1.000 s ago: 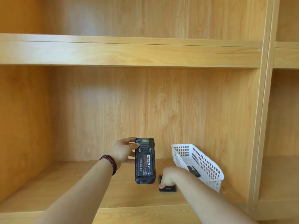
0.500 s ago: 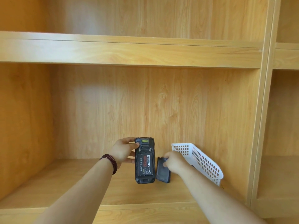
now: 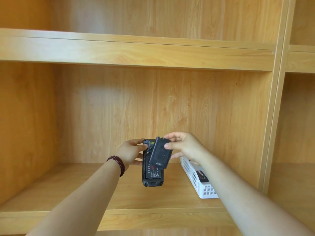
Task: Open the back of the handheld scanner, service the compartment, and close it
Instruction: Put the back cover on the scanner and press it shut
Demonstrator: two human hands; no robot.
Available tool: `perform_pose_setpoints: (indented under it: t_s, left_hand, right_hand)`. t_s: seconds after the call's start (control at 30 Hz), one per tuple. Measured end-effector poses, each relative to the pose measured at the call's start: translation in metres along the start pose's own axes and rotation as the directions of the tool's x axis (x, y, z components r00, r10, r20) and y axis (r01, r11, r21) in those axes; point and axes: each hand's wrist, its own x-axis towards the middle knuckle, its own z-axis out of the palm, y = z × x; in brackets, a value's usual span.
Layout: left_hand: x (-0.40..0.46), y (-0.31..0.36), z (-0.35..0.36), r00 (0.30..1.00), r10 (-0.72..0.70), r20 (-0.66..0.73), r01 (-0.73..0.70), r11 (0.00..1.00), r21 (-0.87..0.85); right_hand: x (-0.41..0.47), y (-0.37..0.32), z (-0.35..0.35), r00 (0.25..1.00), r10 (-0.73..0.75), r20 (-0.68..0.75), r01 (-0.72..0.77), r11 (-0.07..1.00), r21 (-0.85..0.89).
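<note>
The handheld scanner [image 3: 152, 174] stands upright in the air above the wooden shelf [image 3: 102, 188], its back open toward the camera. The battery [image 3: 154, 172] sits in the compartment with a label of small print and symbols, a red patch among them; the characters are too small to read. A green-yellow patch shows near the scanner's top. The left hand [image 3: 131, 153] holds the scanner by its upper left edge, thumb across the back near the top, fingers wrapped behind, arm stretched forward with a dark red bead bracelet [image 3: 117, 163] on the wrist. The right hand [image 3: 183, 146] pinches the one back cover [image 3: 159, 153] at its upper right corner, thumb on the outer face and fingers behind. The cover is tilted and overlaps the scanner's upper right part; whether they touch cannot be told. Pale lettering near the cover's lower edge is illegible. One white perforated basket [image 3: 196, 181] rests on the shelf to the right, partly hidden by the right forearm, with one dark labelled block [image 3: 202, 176] inside.
</note>
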Motion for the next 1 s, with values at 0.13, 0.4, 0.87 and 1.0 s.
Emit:
perform_pose_setpoints:
  t_s: [0.13, 0.4, 0.87, 1.0]
  left_hand:
    - [-0.003, 0.002, 0.004, 1.0, -0.007, 0.001, 0.007, 1.0, 0.0]
    - [-0.001, 0.0, 0.008, 1.0, -0.018, -0.003, 0.018, 0.999, 0.029]
    - [-0.002, 0.001, 0.011, 1.0, -0.005, 0.005, 0.005, 1.0, 0.013]
    - [-0.002, 0.002, 0.014, 1.0, 0.01, 0.002, -0.01, 1.0, 0.019]
  right_hand:
    - [-0.001, 0.019, 0.013, 0.998, 0.01, 0.057, -0.006, 0.997, -0.076]
    - [-0.002, 0.028, 0.022, 0.997, -0.049, 0.061, 0.058, 0.987, -0.147]
    - [-0.001, 0.033, 0.025, 0.994, -0.089, 0.058, 0.103, 0.945, -0.311]
    - [-0.002, 0.03, 0.022, 0.993, -0.103, 0.062, 0.119, 0.92, -0.373]
